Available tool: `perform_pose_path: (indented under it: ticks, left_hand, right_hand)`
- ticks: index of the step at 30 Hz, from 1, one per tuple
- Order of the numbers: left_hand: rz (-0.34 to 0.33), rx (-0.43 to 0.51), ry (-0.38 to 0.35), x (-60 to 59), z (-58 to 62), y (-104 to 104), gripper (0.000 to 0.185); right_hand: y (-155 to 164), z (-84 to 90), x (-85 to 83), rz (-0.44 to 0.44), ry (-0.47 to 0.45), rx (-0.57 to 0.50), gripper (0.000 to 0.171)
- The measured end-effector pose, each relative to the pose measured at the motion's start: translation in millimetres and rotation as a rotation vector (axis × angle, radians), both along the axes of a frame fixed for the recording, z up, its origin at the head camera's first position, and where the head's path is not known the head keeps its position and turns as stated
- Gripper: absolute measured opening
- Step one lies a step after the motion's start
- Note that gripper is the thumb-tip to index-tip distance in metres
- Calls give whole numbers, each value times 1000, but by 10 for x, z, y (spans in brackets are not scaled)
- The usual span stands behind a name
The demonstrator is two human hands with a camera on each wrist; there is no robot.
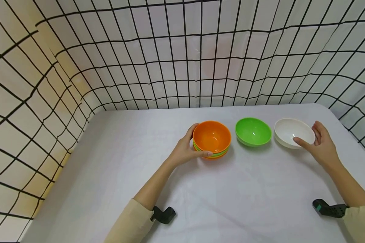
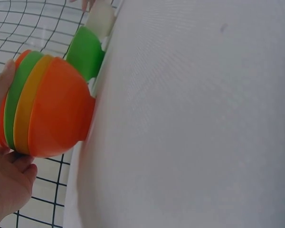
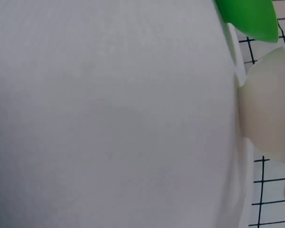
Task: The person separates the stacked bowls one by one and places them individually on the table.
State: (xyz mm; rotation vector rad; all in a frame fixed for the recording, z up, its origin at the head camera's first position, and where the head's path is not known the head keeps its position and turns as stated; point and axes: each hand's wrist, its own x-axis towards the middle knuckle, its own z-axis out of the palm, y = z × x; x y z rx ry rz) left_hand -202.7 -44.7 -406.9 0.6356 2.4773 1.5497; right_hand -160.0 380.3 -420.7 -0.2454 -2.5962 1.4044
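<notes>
1. Orange is the top bowl of the stack (image 1: 212,139), which stands on the white table (image 1: 182,195) a little left of centre; below its rim show green and yellow-orange edges of the bowls nested under it.
2. From the left wrist view the stack (image 2: 47,107) reads as orange, yellow, green and orange layers, its foot against the cloth.
3. Her left hand (image 1: 187,148) wraps the stack from the near left side, thumb along the front rim and fingers curled round the back, so the grip is closed on the stack.
4. Just right of the stack sits a single green bowl (image 1: 253,131), upright and apart from it.
5. Right again, near the green bowl but not touching it, sits a white bowl (image 1: 293,132).
6. The right hand (image 1: 321,145) is at the white bowl's right side, thumb lying on the near rim, fingers straight and spread beside the far wall, not closed round it.
7. In the right wrist view the white bowl (image 3: 270,111) stands on its foot on the table, with a piece of the green bowl (image 3: 251,18) beyond it.
8. Behind the table hangs a white curtain (image 1: 182,50) with a black grid.
9. Both forearms wear beige sleeves (image 1: 130,222), each with a black strap mount (image 1: 164,215) at the wrist.
</notes>
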Motion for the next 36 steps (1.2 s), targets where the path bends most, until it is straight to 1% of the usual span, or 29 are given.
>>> perform_pose_path:
  ticks: [5, 6, 9, 13, 20, 21, 25, 27, 30, 32, 36]
  left_hand:
    - [4, 2, -3, 16, -15, -14, 95]
    - [3, 4, -2, 18, -18, -15, 95]
    - [4, 4, -4, 24, -16, -19, 96]
    - [5, 4, -11, 29, -17, -21, 95]
    - [2, 12, -18, 23, -30, -3, 96]
    - [2, 12, -16, 23, -30, -2, 96]
    - [-3, 12, -11, 19, -24, 3, 96]
    - [-5, 13, -11, 18, -17, 4, 96]
    - [-5, 10, -11, 15, -13, 5, 96]
    - [-3, 7, -8, 12, -11, 5, 96]
    - [-3, 4, -6, 0, -11, 7, 96]
  right_hand:
    - [-182, 191, 49, -155, 233, -49, 70]
    - [-229, 233, 52, -175, 275, -62, 68]
    - [-381, 351, 59, -167, 361, -80, 64]
    - [-588, 456, 38, -94, 422, -79, 64]
    - [-876, 551, -12, 77, 536, -115, 48]
    - [-908, 562, -18, 107, 550, -134, 48]
    - [-1007, 589, -29, 226, 596, -295, 51]
    - [-1042, 590, -30, 270, 602, -382, 53]
    - [-1097, 584, -34, 301, 586, -437, 54]
    - [-1137, 579, -42, 325, 564, -450, 55]
    - [-1224, 574, -64, 359, 496, -400, 59]
